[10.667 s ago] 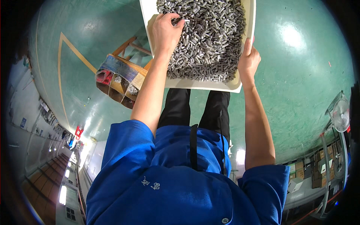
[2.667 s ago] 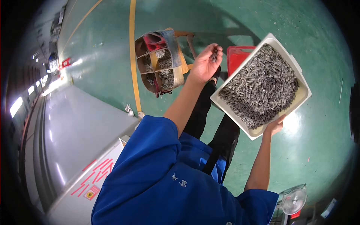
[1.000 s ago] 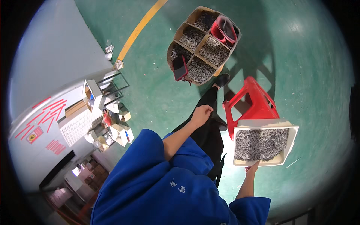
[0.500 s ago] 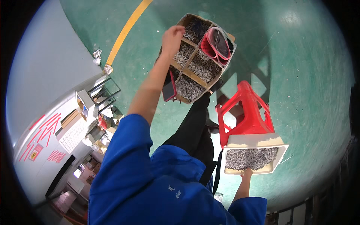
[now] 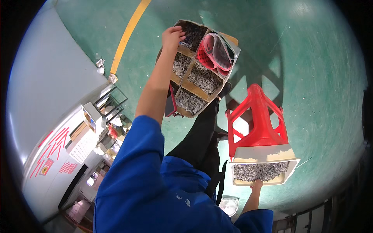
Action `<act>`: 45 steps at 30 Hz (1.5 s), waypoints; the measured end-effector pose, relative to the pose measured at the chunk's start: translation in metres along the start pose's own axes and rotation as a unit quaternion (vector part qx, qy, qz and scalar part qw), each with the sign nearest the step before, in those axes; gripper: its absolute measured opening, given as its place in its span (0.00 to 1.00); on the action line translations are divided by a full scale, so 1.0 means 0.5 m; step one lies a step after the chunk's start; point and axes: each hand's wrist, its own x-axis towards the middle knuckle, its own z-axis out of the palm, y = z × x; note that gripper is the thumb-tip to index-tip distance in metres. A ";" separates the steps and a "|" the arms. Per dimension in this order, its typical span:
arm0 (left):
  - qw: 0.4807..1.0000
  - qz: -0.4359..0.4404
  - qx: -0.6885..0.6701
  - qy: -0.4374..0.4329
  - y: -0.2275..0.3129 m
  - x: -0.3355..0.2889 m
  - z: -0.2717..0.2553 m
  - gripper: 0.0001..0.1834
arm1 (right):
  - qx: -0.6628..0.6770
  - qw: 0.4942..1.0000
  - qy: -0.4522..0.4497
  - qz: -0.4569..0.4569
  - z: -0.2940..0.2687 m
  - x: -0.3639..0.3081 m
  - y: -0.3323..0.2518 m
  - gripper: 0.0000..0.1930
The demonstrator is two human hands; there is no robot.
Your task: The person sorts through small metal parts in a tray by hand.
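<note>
At the upper middle is a divided box [image 5: 201, 82] with several compartments, most filled with small grey pieces. My left hand [image 5: 173, 38] is over its far left compartment, which holds darker pieces. The fingers are bent inward, and whatever they hold is hidden. A rolled red and clear plastic sheet or bag [image 5: 217, 52] fills the far right compartment. A phone-like thing with a red edge [image 5: 171, 103] is at the box's near left side. At lower right, my right hand [image 5: 257, 184] closes over the near rim of a white tray [image 5: 266, 154] full of similar grey pieces.
A red plastic stool [image 5: 256, 120] adjoins the tray's far side. My leg and shoe [image 5: 224, 91] are close to the box. A yellow line [image 5: 130, 33] crosses the green floor. Cluttered shelving [image 5: 108, 128] stands at left beside a pale wall [image 5: 58, 70].
The view has shifted, so the box appears lower and further left, the tray slightly lower. My left hand has shifted to the far left compartment. My right hand stays at the tray's near rim.
</note>
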 end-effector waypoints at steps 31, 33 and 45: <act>0.441 0.267 0.784 -0.346 -1.335 -1.630 0.490 0.13 | 0.169 0.648 0.302 -0.678 -0.506 0.918 0.325 0.14; 0.464 0.300 0.760 -0.341 -1.409 -1.635 0.460 0.12 | 0.127 0.647 0.302 -0.689 -0.493 0.932 0.335 0.17; 0.516 0.323 0.716 -0.342 -1.495 -1.591 0.451 0.11 | 0.461 0.354 -0.039 -0.813 -0.422 1.029 0.286 0.06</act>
